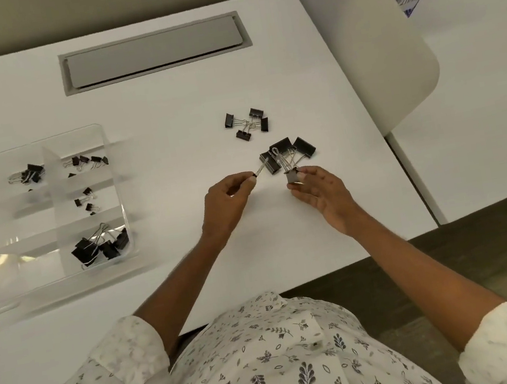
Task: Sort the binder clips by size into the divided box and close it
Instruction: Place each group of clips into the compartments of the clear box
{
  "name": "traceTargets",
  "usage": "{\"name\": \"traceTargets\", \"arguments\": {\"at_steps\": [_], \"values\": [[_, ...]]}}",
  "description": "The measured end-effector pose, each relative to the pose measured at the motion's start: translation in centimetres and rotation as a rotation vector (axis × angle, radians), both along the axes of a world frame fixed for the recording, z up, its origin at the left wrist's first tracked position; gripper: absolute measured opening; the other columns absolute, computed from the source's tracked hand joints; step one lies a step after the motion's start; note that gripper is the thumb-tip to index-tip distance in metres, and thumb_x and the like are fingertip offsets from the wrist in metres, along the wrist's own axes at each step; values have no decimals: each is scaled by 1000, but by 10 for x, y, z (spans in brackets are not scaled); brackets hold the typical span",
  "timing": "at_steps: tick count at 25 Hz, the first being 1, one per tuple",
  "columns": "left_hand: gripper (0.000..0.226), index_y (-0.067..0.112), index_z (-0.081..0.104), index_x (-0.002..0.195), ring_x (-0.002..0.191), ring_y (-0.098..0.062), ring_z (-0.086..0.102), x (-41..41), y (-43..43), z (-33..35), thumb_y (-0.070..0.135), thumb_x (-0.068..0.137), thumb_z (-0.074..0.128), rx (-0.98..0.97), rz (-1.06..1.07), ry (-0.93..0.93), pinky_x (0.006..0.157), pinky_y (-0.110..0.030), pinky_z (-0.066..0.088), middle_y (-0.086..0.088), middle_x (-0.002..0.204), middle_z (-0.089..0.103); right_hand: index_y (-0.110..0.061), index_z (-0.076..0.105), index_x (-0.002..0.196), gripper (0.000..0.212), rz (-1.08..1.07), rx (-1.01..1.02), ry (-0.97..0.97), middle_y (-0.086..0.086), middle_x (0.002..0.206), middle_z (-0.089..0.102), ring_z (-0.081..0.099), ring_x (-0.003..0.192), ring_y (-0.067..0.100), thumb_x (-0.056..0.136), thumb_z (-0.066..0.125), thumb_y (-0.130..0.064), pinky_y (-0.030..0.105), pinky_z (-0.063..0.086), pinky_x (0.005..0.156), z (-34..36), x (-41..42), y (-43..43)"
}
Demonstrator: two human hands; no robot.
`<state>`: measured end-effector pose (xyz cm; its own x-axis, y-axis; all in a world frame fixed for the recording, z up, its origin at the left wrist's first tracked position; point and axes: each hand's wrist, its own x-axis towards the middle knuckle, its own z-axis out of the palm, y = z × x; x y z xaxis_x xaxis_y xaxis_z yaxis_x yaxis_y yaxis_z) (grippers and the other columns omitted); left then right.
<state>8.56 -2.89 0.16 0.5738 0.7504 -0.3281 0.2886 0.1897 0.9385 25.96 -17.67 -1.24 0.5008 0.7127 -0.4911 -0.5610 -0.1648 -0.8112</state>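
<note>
- Fingers [249,182] of the left hand [227,202] pinch a wire handle [261,169].
- Right hand [322,194] pinches a clip [293,176].
- Open box [118,193] sits by the worktop's [166,112] left edge.

White shirt [272,361] (dark leaf print), sleeves [129,361] rolled up.
</note>
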Motion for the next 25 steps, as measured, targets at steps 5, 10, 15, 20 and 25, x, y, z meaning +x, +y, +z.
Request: {"name": "traceTargets", "arguments": {"at_steps": [5,10,15,20,25], "values": [[25,4,71,111,105,-24,67,-41,21,11,24,98,63,-571,264,-295,99,-38,56,-14,110,72,-2,63,123,33,-134,120,469,22,116,67,67,115,32,97,66,-23,40,52,106,13,-30,32],[17,5,75,103,107,-24,67,-105,47,33,18,94,68,-640,357,-409,102,-37,54,-12,108,72,-4,75,102,19,49,64,482,23,115,67,64,116,33,95,66,-19,39,53,104,24,-88,84],[23,13,79,104,102,-10,71,-201,98,51,24,84,80,-148,417,-176,98,-28,54,-1,103,78,-9,69,110,17,296,64,178,10,113,69,64,113,27,94,68,-15,39,52,107,40,-164,146],[31,19,77,108,95,0,69,-294,166,44,23,78,85,303,481,141,87,-12,52,4,104,76,-15,72,107,28,507,24,-475,-5,107,77,72,103,8,84,83,-26,22,55,93,63,-244,215],[46,17,69,121,107,-9,63,-325,210,17,12,77,84,521,329,234,100,-38,53,4,117,66,-19,73,104,33,575,-10,-947,-1,108,69,68,94,7,78,86,-35,24,57,82,51,-296,279]]}}
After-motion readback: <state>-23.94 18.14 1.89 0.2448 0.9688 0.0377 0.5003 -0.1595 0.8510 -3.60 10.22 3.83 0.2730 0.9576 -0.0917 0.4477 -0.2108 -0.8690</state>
